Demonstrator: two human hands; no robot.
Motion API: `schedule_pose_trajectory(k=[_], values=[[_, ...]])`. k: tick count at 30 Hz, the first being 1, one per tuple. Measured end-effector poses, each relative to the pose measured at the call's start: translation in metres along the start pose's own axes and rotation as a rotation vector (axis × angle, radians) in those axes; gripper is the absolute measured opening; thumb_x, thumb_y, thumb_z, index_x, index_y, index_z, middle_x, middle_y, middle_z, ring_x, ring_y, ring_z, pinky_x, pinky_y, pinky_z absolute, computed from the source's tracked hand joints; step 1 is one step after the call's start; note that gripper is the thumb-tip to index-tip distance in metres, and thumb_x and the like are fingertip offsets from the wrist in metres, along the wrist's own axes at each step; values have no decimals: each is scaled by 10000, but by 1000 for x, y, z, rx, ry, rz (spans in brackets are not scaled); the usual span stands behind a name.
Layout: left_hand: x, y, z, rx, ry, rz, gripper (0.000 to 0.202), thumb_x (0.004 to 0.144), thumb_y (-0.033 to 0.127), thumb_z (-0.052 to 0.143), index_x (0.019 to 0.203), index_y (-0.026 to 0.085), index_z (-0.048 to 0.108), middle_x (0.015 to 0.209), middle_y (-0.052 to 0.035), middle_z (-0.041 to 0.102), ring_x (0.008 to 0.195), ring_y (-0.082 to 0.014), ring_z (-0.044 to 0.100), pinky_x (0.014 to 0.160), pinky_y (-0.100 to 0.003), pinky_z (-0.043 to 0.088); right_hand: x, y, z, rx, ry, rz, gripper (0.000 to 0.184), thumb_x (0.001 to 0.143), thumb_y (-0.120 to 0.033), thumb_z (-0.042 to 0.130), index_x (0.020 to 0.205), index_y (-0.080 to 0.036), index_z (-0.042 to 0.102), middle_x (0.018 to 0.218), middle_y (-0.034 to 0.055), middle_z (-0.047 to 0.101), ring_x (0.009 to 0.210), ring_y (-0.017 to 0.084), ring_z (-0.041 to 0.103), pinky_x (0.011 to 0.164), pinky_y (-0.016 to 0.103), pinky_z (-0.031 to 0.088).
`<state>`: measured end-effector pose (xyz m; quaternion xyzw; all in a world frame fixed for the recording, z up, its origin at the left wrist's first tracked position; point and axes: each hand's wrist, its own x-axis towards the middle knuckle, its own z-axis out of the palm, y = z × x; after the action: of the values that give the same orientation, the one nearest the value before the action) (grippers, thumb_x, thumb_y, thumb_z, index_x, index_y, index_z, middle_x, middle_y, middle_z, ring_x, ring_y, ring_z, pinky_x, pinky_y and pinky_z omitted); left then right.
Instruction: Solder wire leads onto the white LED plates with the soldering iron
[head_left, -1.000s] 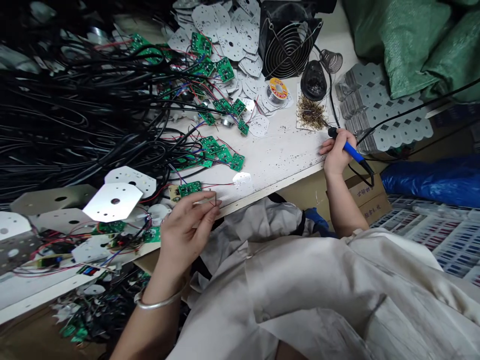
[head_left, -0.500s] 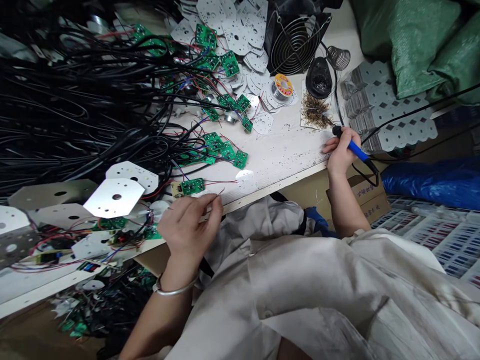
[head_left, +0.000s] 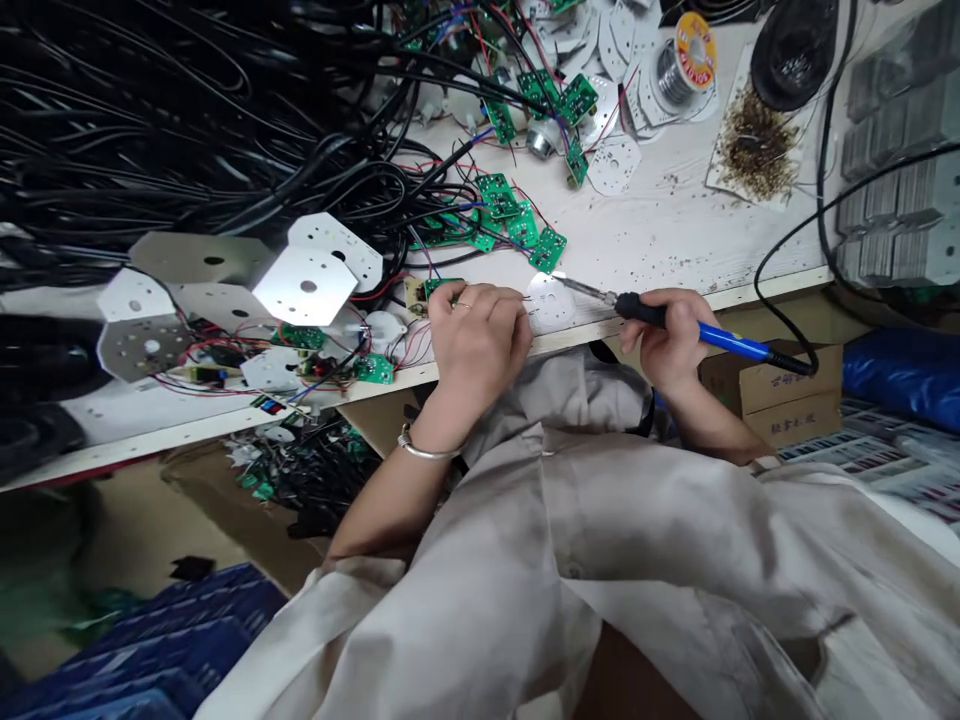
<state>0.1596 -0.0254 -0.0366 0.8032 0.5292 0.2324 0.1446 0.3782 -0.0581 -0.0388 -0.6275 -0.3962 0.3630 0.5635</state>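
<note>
My left hand (head_left: 480,340) rests on the front edge of the white bench (head_left: 660,240), fingers curled and pinched on thin wires beside a small white round plate (head_left: 550,302). A green circuit board (head_left: 435,288) lies just behind its knuckles. My right hand (head_left: 670,340) is wrapped round the blue-handled soldering iron (head_left: 675,325), whose metal tip reaches left to the round plate. A silver bangle (head_left: 424,450) sits on my left wrist.
A thick tangle of black cables (head_left: 187,110) covers the bench's left and back. Green boards (head_left: 517,215), white metal plates (head_left: 307,280), a solder spool (head_left: 686,60), a brown debris pad (head_left: 754,145) and a cardboard box (head_left: 780,395) surround the spot.
My right hand brought the soldering iron from the debris pad at the right down and left to the round plate. My left hand shifted right to the plate. The view dropped lower.
</note>
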Motion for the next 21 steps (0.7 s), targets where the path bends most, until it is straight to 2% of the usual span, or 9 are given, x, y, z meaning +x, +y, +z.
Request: schedule_pose_trajectory(k=[6, 14, 21], values=[[4, 2, 2, 54, -4, -62, 123, 955, 253, 536, 852, 224, 595, 951, -36, 761, 931, -249, 662, 935, -472, 387, 1, 5, -1, 38, -56, -71, 496, 868, -723, 568, 777, -243, 655, 432, -87, 521, 299, 74, 450, 307, 205, 330], [-1, 6, 11, 17, -4, -155, 72, 919, 230, 537, 863, 217, 580, 973, -77, 713, 993, -275, 631, 1049, -541, 373, -1, 17, -6, 24, -160, -185, 328, 943, -577, 579, 843, -290, 701, 462, -86, 575, 308, 78, 434, 395, 252, 454], [-8, 2, 22, 47, 101, -97, 71, 890, 189, 549, 852, 235, 587, 973, -37, 727, 958, -228, 637, 1116, -532, 369, -6, 8, 3, -1, -152, -139, 343, 956, -579, 563, 849, -285, 702, 462, -83, 565, 316, 76, 442, 417, 250, 479]])
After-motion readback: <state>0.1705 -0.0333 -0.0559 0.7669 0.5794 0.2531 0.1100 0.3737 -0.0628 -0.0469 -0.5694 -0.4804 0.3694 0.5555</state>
